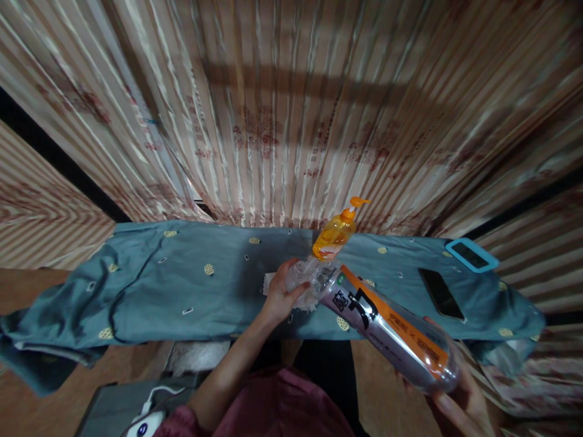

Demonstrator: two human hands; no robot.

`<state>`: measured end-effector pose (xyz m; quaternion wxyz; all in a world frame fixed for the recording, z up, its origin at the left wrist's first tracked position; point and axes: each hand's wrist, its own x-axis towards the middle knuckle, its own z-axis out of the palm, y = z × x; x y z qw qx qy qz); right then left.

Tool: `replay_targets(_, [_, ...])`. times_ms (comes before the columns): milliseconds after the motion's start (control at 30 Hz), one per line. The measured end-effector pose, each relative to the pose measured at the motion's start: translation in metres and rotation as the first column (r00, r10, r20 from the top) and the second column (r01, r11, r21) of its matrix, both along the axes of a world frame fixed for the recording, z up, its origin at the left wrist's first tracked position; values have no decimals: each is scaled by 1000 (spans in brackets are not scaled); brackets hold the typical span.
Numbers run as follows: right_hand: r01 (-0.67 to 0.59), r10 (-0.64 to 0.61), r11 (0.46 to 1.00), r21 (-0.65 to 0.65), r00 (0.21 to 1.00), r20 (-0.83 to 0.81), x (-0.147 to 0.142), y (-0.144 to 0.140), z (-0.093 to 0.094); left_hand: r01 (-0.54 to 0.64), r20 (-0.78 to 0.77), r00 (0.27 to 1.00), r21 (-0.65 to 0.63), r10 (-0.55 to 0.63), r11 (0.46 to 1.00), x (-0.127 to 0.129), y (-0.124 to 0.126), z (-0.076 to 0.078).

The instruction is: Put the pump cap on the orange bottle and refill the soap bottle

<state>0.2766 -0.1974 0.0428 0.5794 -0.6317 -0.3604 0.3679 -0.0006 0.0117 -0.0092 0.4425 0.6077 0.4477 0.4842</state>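
I see a bench (191, 285) draped in a rumpled blue-grey cloth (150, 291) dotted with small yellow round marks, its ends hanging over on both sides. On it stand an orange pump bottle (334, 235) near the back edge and, to the right, a dark phone (441, 294) lying flat with a blue-edged phone (471, 255) just beyond it. A bit of white cloth (306, 298) lies near the middle.

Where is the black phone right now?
In the head view, the black phone lies on the blue cloth at right, between the big bottle and a blue-cased phone.
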Motion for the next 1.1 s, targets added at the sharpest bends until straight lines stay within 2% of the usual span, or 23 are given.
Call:
replay_targets(167, [10,-9,999,32,999,-38,-9,1,8,3,15,1000,-11,-3,1000,1,-1,2])
replay_targets(533, [79,-82,996,-29,989,-119,-17,6,15,13,-2,1000,14,-13,1000,2,-2,-1])
replay_targets(767, [13,-13,1000,-10,1000,-22,-5,0,2,-19,-41,999,-8,19,1000,4,-1,-3])
replay_targets(933, [23,-23,1000,-7,999,-38,6,-3,-10,-26,-42,999,25,27,999,4,-2,-2])
replay_targets(1100, [-3,3,1000,12,1000,27,8,-3,-12,-14,-48,999,27,15,1000,4,-2,-1])
